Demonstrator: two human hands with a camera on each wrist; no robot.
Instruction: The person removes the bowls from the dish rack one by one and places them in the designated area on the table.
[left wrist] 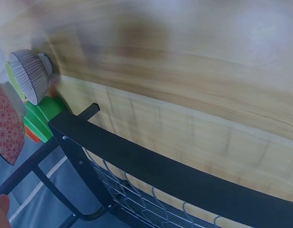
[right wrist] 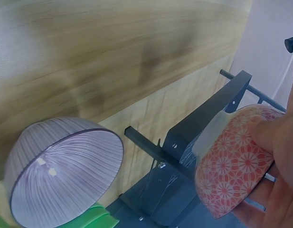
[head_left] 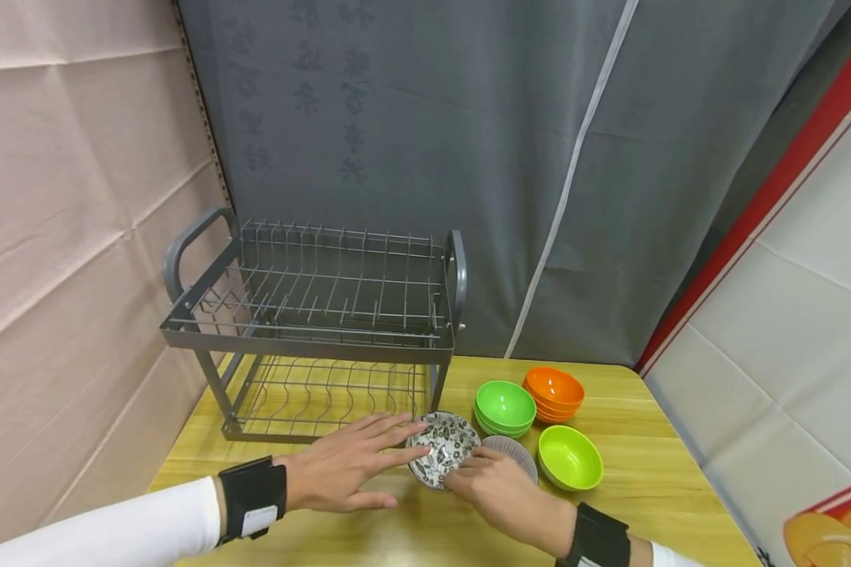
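Two hands (head_left: 411, 472) on one round patterned ceramic bowl (head_left: 445, 447): left fingers flat, right fingers pinching its rim.

White long sleeves, black wrist straps w/ cams; left strap (head_left: 252, 498) has white label, prob.

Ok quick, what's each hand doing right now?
Left hand: open, straight fingers touching the patterned bowl.
Right hand: fingers curled on that same bowl, gripping it.
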